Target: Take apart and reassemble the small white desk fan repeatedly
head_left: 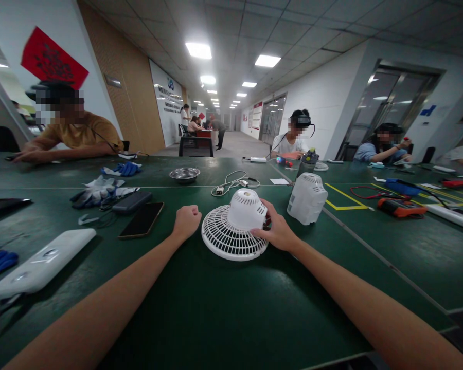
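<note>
A white fan head (248,210) lies grille down on the green table, its rounded motor housing upward. My right hand (280,228) grips the housing's right side, thumb in front and fingers behind. Left of the fan, apart from its grille (216,234), my left hand (187,223) is curled into a fist near the tabletop. Its inner side is hidden, so I cannot see whether anything is in it. A white plastic housing (307,199) stands just right of my right hand.
Beyond the fan lie a white cable (231,185) and a metal bowl (184,175). A phone (142,220), gloves (96,192) and a white power bank (42,263) are on the left. A dark bottle (306,163) and an orange multimeter (401,207) are on the right. Several people sit opposite.
</note>
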{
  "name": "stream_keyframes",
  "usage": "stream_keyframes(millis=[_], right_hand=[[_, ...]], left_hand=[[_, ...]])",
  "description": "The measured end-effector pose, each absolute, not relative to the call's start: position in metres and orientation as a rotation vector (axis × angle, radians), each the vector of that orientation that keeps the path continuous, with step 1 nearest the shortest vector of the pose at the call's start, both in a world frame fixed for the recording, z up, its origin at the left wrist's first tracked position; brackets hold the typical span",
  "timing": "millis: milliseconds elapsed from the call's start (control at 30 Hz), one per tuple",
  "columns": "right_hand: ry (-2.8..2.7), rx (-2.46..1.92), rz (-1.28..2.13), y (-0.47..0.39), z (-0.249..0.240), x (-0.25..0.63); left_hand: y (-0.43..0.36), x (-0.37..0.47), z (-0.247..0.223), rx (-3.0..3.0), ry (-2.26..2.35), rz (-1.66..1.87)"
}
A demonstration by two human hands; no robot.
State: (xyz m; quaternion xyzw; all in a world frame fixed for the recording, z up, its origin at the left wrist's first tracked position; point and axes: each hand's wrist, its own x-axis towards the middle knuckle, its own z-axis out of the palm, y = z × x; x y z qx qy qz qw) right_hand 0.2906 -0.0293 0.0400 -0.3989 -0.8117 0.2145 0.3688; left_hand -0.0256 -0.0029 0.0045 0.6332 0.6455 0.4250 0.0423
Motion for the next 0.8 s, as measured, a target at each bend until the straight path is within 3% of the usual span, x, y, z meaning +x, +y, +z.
stream_keyframes(millis=[200, 367, 633, 800], right_hand=[[-1.898, -1.056, 0.654, -0.031, 0.041, 0.284], [-1.539, -0.98, 0.98, -0.034, 0.04, 0.274], [-1.294, -0.821, 1.545, -0.043, 0.025, 0.252], [-1.32, -0.778, 1.708, -0.04, 0.024, 0.255]], left_hand=[[-0.001, -0.033, 0.0, 1.719, 1.931, 1.387], [0.002, -0.032, 0.0, 1.677, 1.8, 1.409], [-0.01, 0.004, 0.004, 1.081, 0.858, 1.533], [-0.021, 0.025, 0.007, 0.887, 0.909, 1.521]])
